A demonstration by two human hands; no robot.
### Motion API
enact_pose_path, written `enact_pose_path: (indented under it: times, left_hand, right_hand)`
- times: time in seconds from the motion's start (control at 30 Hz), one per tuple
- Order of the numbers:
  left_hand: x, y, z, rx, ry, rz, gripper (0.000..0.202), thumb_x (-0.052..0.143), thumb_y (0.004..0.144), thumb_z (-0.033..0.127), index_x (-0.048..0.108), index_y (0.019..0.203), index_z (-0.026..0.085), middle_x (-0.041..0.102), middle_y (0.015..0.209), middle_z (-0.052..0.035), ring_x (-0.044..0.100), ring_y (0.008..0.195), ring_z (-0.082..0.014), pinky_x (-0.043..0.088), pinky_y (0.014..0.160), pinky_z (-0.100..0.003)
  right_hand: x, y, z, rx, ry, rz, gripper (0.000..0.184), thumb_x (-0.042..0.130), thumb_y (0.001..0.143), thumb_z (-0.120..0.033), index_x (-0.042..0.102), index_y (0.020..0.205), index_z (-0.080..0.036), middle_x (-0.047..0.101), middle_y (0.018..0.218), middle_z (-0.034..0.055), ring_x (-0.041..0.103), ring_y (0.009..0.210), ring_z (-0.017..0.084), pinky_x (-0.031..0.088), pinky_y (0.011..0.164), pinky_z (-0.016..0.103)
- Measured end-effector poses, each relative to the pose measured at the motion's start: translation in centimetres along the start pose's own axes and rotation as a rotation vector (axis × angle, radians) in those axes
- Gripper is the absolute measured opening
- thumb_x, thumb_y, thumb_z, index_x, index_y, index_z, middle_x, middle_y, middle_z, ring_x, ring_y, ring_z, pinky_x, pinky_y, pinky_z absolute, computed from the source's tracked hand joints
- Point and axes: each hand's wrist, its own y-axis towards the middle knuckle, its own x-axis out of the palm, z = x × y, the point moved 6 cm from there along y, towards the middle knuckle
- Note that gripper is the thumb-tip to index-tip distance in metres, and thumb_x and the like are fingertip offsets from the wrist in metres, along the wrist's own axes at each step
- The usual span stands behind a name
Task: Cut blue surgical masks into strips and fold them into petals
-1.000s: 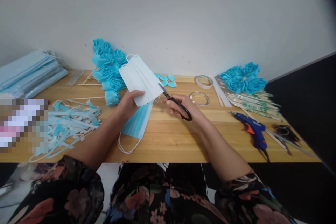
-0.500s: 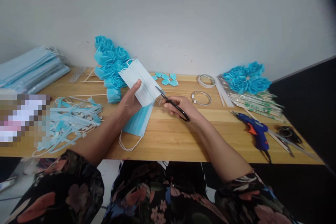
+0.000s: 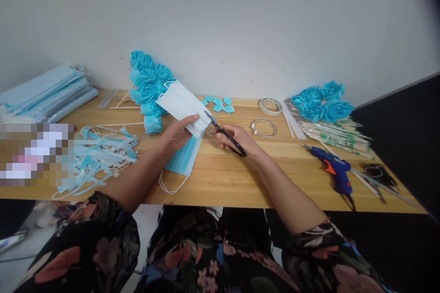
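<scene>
Left fingers (image 3: 190, 121) grip a mask (image 3: 181, 104), right fingers (image 3: 222, 139) scissors (image 3: 227, 136) — blades (image 3: 211, 118) pointing far-left, mask's long axis likewise.

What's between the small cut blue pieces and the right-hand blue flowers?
Head view, left to right: a tape roll, white strips, then clear plastic by the flowers. A thinner ring sits nearer the person.

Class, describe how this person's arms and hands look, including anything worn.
The left hand and right hand are gloveless. The left sleeve and right sleeve are black, printed with coral and pink flowers and leaves, loosely cut, and leave the forearms uncovered.
</scene>
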Motion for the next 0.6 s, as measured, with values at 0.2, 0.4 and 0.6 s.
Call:
enact_pose_path:
  times: [0.2, 0.4, 0.6]
  left_hand:
    - [-0.39, 0.00, 0.50, 0.032, 0.065, 0.056, 0.044, 0.081, 0.058, 0.019, 0.070, 0.100, 0.012, 0.078, 0.095, -0.0078, 0.071, 0.101, -0.0286, 0.058, 0.086, -0.035]
    - [-0.42, -0.04, 0.56, 0.052, 0.142, 0.096, 0.057, 0.090, 0.060, 0.039, 0.068, 0.107, 0.014, 0.078, 0.102, -0.0098, 0.072, 0.101, -0.0285, 0.058, 0.090, -0.038]
    - [-0.37, -0.19, 0.24, 0.023, 0.187, 0.100, 0.063, 0.097, 0.047, 0.039, 0.071, 0.098, 0.014, 0.078, 0.093, -0.0088, 0.074, 0.093, -0.0278, 0.060, 0.085, -0.036]
  right_hand:
    - [-0.14, -0.08, -0.21, -0.102, 0.000, -0.120, 0.052, 0.066, 0.082, -0.064, 0.065, 0.104, -0.016, 0.070, 0.077, 0.0043, 0.061, 0.064, 0.012, 0.044, 0.060, 0.026]
    - [-0.51, -0.14, -0.24, -0.082, -0.047, -0.125, 0.054, 0.062, 0.084, -0.069, 0.066, 0.097, -0.017, 0.070, 0.080, 0.0052, 0.060, 0.062, 0.011, 0.045, 0.056, 0.024]
    - [-0.68, -0.46, -0.81, -0.016, -0.083, -0.142, 0.054, 0.064, 0.082, -0.071, 0.062, 0.081, -0.016, 0.064, 0.070, 0.0020, 0.053, 0.054, 0.008, 0.040, 0.046, 0.021]
